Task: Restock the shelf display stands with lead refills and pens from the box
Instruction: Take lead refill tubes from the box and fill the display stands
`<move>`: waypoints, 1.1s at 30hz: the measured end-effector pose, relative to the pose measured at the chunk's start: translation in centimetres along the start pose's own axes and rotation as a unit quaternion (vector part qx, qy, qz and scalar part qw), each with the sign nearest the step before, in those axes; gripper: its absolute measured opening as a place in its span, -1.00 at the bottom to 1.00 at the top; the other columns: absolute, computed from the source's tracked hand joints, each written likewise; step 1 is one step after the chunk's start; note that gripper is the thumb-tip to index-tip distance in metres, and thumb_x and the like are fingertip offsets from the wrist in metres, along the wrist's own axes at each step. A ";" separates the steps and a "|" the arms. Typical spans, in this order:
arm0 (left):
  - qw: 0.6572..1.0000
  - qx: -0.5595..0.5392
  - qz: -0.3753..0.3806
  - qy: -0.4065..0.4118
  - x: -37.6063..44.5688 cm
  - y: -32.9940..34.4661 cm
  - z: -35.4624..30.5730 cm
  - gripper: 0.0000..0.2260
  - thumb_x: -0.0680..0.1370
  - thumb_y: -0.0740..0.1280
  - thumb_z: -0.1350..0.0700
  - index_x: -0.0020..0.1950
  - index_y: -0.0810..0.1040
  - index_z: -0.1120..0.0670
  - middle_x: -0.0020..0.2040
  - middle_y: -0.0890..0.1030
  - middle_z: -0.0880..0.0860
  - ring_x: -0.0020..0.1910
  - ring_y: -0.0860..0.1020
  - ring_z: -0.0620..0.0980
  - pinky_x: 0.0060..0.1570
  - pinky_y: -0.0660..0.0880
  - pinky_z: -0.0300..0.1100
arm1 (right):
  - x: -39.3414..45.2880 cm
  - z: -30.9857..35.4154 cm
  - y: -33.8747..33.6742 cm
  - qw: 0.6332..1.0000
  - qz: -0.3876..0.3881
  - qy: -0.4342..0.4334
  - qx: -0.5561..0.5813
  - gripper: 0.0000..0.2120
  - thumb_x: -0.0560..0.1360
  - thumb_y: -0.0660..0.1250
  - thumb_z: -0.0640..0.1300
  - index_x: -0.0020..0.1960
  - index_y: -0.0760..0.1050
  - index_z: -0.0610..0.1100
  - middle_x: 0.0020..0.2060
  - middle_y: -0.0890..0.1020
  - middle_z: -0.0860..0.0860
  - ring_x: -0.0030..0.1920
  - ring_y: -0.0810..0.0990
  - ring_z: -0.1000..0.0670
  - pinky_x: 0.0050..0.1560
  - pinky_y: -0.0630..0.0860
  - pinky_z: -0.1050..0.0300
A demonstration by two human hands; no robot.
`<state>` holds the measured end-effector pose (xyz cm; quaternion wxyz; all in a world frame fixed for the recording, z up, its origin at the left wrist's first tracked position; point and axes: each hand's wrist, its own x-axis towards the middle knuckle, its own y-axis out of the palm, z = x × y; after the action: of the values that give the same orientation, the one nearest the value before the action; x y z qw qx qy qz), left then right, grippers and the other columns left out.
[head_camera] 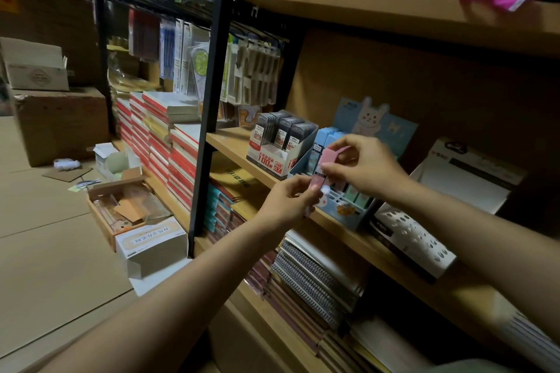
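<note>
Wooden shelf unit [394, 13] fills 12 to 5 o'clock; middle shelf board [233, 142] carries the display stands. Black metal rack [209, 94] at 11 o'clock with hanging stationery packs, stacked red-and-white notebooks [157, 136] under it. Cardboard cartons [60, 121] at 9 o'clock on the floor, open box [121, 206] of loose items at 8 o'clock, white carton [151, 247] just beside it. Spiral notebooks [315, 275] on the lower shelf at 5 o'clock. On the middle shelf: grey lead-refill stand [280, 142], touching it on the right the blue rabbit display stand [342, 206], then a white perforated stand [415, 239] at 3 o'clock. Both hands meet at centre, in front of the blue stand. Right hand [363, 166] pinches a pink lead refill case [328, 160] from above, fingers curled on it. Left hand [291, 197] pinches the lower end of a pink case [316, 183] from below. Can't tell whether that's one case or two.
</note>
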<state>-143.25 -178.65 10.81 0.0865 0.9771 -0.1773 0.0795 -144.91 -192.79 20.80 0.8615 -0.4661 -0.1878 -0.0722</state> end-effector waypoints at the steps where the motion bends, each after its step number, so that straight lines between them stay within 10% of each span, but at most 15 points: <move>1: 0.998 0.056 -0.018 0.021 0.1 0.1 0.1 -0.78 0.59 0.31 0.06 0.22 0.50 0.05 0.05 0.59 0.02 0.04 0.57 0.00 0.07 0.54 -0.07 | 0.3 0.0 -0.7 1.000 -0.009 0.000 0.009 -0.71 0.41 0.52 -0.15 0.10 0.54 -0.05 -0.19 0.62 0.11 -0.27 0.61 0.28 -0.36 0.46 0.47; 5: 0.898 0.402 -0.076 0.160 0.4 -0.3 1.1 -0.56 0.56 0.31 -0.07 0.40 0.34 -0.03 0.39 0.27 0.05 0.38 0.27 0.01 0.34 0.31 -0.09 | 1.7 -0.1 -4.4 0.990 -0.127 -0.045 -0.038 -0.61 0.40 0.53 -0.12 0.17 0.49 -0.03 -0.05 0.62 0.04 -0.08 0.65 0.04 -0.02 0.59 0.16; 11: 0.791 0.587 0.048 0.167 0.9 0.0 3.2 -0.45 0.58 0.14 -0.25 0.53 0.07 -0.23 0.59 -0.15 -0.01 0.56 -0.19 0.08 0.44 -0.23 0.07 | 1.8 -1.3 -4.3 0.977 -0.148 -0.088 -0.124 -0.73 0.42 0.52 -0.14 0.03 0.49 -0.09 -0.11 0.65 -0.01 -0.13 0.65 0.01 -0.08 0.61 0.11; 33: 0.778 0.595 0.082 0.185 0.8 -0.8 3.7 -0.44 0.60 0.21 -0.12 0.56 0.06 -0.21 0.59 -0.09 0.11 0.57 -0.11 0.12 0.51 0.06 0.15 | 1.8 -3.9 -0.8 0.965 -0.113 -0.018 -0.234 -0.75 0.39 0.51 -0.05 -0.03 0.50 -0.06 0.07 0.54 -0.06 0.15 0.48 -0.11 0.22 0.41 -0.15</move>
<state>-141.75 -178.90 7.22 -0.4877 0.7824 -0.1543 0.3553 -142.50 -196.38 20.15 0.7111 -0.6319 -0.2324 -0.2024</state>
